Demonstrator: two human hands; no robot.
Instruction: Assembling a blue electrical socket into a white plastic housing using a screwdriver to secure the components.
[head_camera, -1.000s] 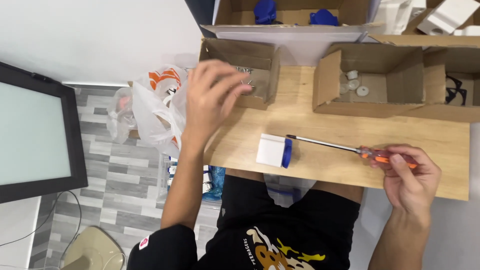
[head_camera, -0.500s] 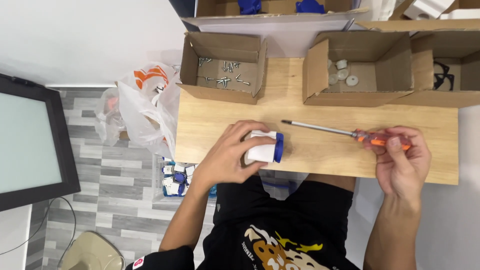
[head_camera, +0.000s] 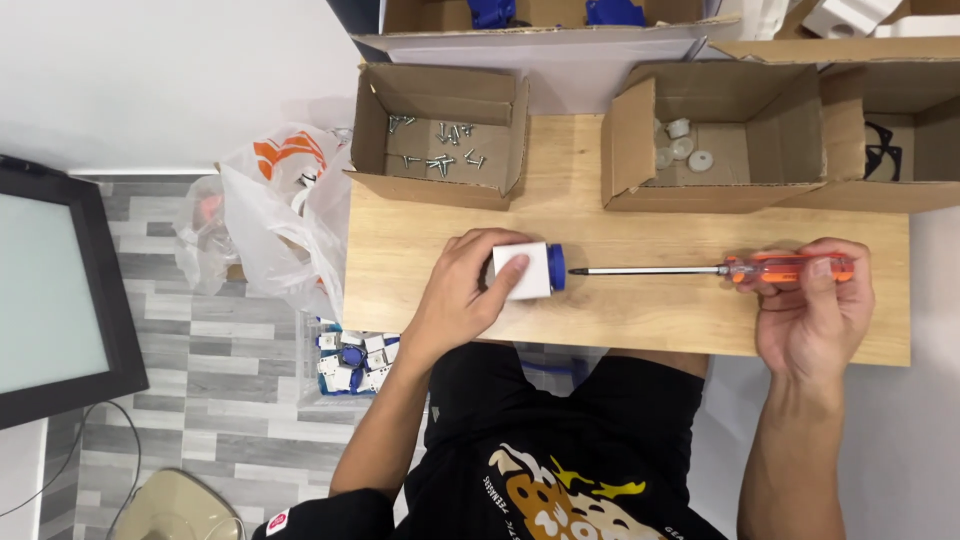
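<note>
A small white block with a blue end cap (head_camera: 530, 270) lies on the wooden table (head_camera: 420, 255). My left hand (head_camera: 462, 290) grips it from the left side. My right hand (head_camera: 812, 310) is closed around the orange handle of a long screwdriver (head_camera: 700, 269). The screwdriver lies level, its metal shaft pointing left, and its tip meets the blue cap of the block.
Open cardboard boxes line the table's far edge: one with several screws (head_camera: 438, 150), one with white round parts (head_camera: 690, 140), one with black rings (head_camera: 890, 140). A plastic bag (head_camera: 280, 210) hangs off the left edge. A bin of white-blue parts (head_camera: 345, 360) sits on the floor; a monitor (head_camera: 50, 290) stands left.
My left hand came back from the screw box and closed on the white block. The screwdriver swung level and its tip now meets the blue cap.
</note>
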